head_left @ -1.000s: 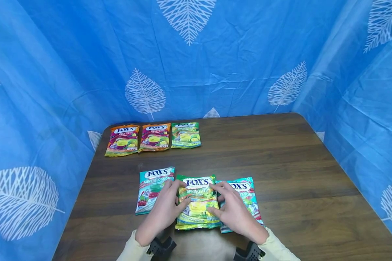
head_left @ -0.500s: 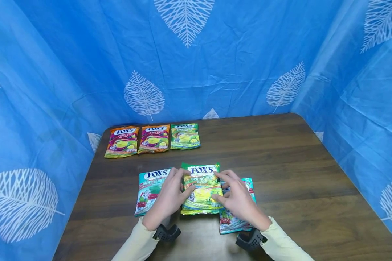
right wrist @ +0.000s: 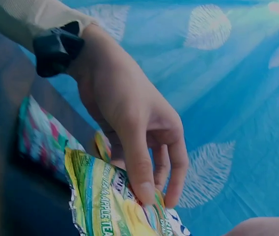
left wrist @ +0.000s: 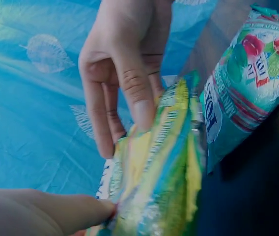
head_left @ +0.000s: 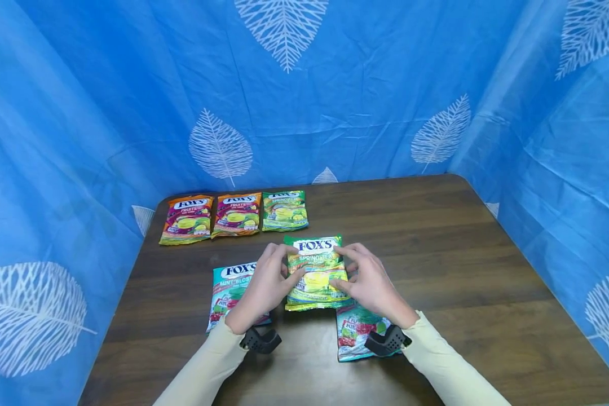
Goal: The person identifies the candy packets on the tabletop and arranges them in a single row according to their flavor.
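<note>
A green-and-yellow Spring Tea candy bag (head_left: 314, 276) is held between both hands, close over the middle of the table. My left hand (head_left: 269, 273) pinches its left side, and my right hand (head_left: 367, 282) grips the right side, thumbs on the front. The left wrist view looks across the bag (left wrist: 149, 167) at the right hand (left wrist: 125, 44); the right wrist view shows the left hand (right wrist: 129, 108) with its thumb on the print. A teal Mint Blossom bag (head_left: 223, 293) lies partly under the left forearm. Another Mint Blossom bag (head_left: 355, 330) is partly covered by the right hand and wrist.
At the back left lie two orange-and-purple Fruits bags (head_left: 186, 220), side by side, then a green Spring Tea bag (head_left: 285, 211) to their right. The brown wooden table (head_left: 436, 242) ends at a blue leaf-print curtain (head_left: 360, 84) behind and at both sides.
Both hands have carried the Spring Tea bag away from the body, toward the back row, and slightly right. More of the right Mint Blossom bag's lower part shows now. The back-row bags stay put.
</note>
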### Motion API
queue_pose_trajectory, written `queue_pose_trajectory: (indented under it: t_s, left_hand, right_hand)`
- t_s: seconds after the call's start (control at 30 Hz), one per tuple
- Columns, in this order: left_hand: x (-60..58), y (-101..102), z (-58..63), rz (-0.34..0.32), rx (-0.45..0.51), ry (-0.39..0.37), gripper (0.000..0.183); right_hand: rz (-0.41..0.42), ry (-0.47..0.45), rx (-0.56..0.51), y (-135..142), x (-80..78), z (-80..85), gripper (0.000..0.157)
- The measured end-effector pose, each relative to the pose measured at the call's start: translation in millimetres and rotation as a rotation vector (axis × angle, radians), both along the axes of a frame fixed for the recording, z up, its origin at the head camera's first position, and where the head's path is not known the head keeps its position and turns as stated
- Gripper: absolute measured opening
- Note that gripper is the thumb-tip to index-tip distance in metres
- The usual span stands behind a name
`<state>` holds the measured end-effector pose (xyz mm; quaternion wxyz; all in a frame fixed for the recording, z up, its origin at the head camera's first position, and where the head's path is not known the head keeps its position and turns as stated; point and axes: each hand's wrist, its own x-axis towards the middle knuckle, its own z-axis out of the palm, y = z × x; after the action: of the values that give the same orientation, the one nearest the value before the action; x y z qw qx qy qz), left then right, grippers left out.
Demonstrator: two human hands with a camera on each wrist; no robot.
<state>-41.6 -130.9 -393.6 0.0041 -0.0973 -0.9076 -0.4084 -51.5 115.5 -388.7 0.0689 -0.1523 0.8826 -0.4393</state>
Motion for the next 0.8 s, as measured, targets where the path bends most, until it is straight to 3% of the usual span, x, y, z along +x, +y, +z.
queue_pose_trajectory:
  t_s: [0.13,0.4,0.5,0.53,0.57,0.73,0.77,0.8]
  left_hand:
    - [-18.3,6.6,-2.6,-0.025,0.014,0.009,0.045]
    - [-65.7,10.7,-11.7,-0.069,0.035,0.067,0.043]
    - [-84.0,12.7,-19.4,-0.078,0.048,0.080,0.041]
    - [-96.0,10.7,-32.3,-0.088,0.063,0.103,0.041]
    - [-101.8,12.1,-34.1,-0.085,0.069,0.107,0.041]
    - [-124.3,21.0,-35.7,-0.057,0.074,0.089,0.041]
    - [-121.5,25.9,-24.4,-0.040,0.062,0.066,0.040]
    - [-125.1,27.4,-24.3,-0.032,0.053,0.062,0.040]
  right_hand:
    - [-0.003,0.004,0.030,8.8,-17.9,2.1,0.068]
    - [-0.004,0.035,0.046,9.4,-62.4,-2.3,0.069]
    - [-0.022,0.027,0.047,9.3,-78.6,-6.0,0.069]
    - [-0.028,0.023,0.045,9.5,-84.1,-7.1,0.069]
    - [-0.037,0.021,0.049,9.8,-89.7,-8.2,0.070]
    - [-0.061,0.025,0.068,12.2,-114.2,-11.4,0.069]
    - [-0.065,0.024,0.068,13.0,-117.8,-11.4,0.069]
    - [-0.069,0.023,0.067,13.9,-121.4,-11.4,0.067]
